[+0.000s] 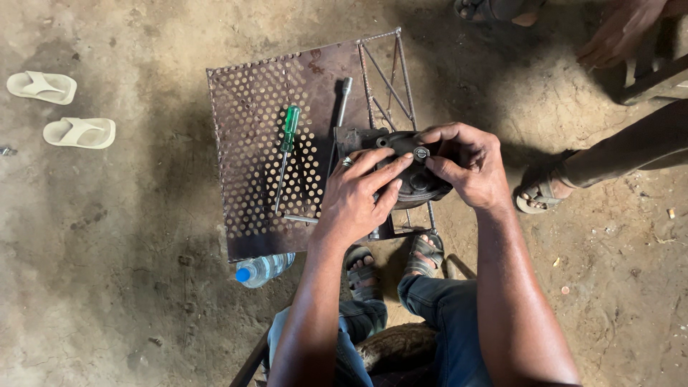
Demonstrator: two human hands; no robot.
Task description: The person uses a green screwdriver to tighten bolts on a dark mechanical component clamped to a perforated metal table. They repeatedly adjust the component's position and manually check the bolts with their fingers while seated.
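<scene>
On perforated metal stand [251, 107]: both hands, left hand [358, 197] and right hand [466, 165], grasping dark machine part [419, 183], green screwdriver [287, 143] lying unused beside.

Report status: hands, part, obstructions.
Both hands, left and right, gripping dark metal part on perforated stand. Green screwdriver alongside, clear.

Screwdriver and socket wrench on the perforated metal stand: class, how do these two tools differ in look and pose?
The screwdriver has a green handle and a thin shaft; the socket wrench is bare grey metal all along. The screwdriver lies wholly in view on the perforated stand, clear of both hands; the socket wrench runs down behind the dark metal part that the left hand and right hand hold. Both lie flat, roughly parallel, pointing lengthwise.
</scene>
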